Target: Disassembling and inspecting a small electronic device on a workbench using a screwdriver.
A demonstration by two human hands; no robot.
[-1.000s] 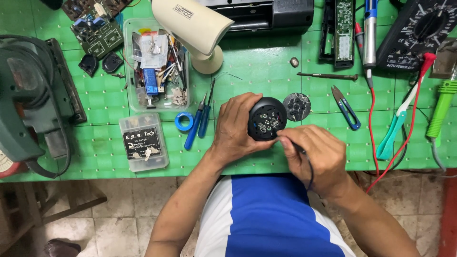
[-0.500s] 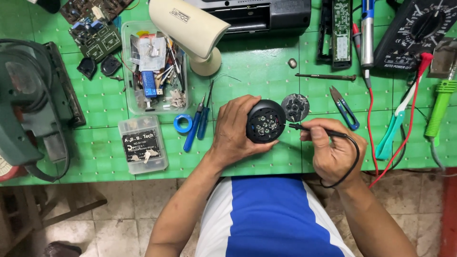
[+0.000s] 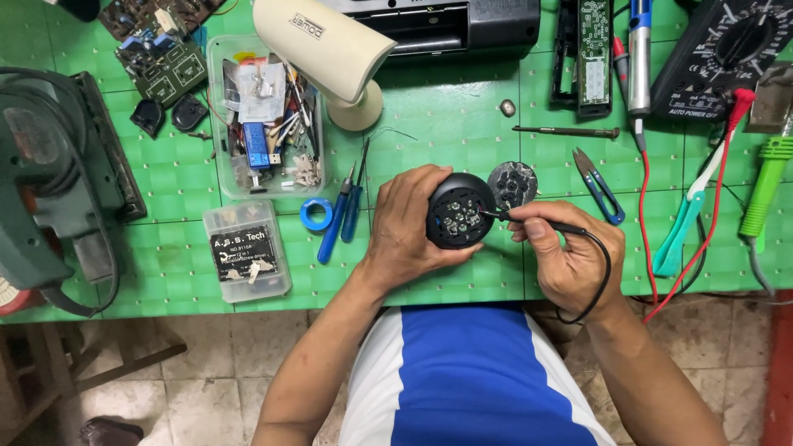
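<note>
One round black lamp head (image 3: 458, 212), sitting cupped in the left hand (image 3: 405, 227), showing a cluster of small pale diodes on its dished face. Facing up toward the camera and tilting slightly to the right; being round, showing no clear long axis. Left fingers wrapping over its top edge, thumb pressing along the lower rim, closing firmly around the housing.

Touching the right edge of the diode cluster with the tip of a thin black probe (image 3: 537, 221), lying nearly level with its tip pointing left. Pinching that probe between thumb and forefinger of the right hand (image 3: 570, 256), the remaining fingers curling in; black lead (image 3: 601, 281) looping down around the back of the hand.

Resting just above the right hand, touching or nearly touching the lamp head: a grey perforated disc (image 3: 512, 183). Lying further right of that hand: blue-handled snips (image 3: 599, 183), then teal pliers (image 3: 690, 223) and a red lead (image 3: 719, 177). Lying left of the left hand: two blue screwdrivers (image 3: 343, 216), a blue tape ring (image 3: 315, 214), and a small clear parts box (image 3: 246, 250). Standing well above the left hand: a cream camera housing (image 3: 330, 45) beside a clear tray of odds and ends (image 3: 264, 116). Spreading under everything: a green cutting mat (image 3: 446, 116).
</note>
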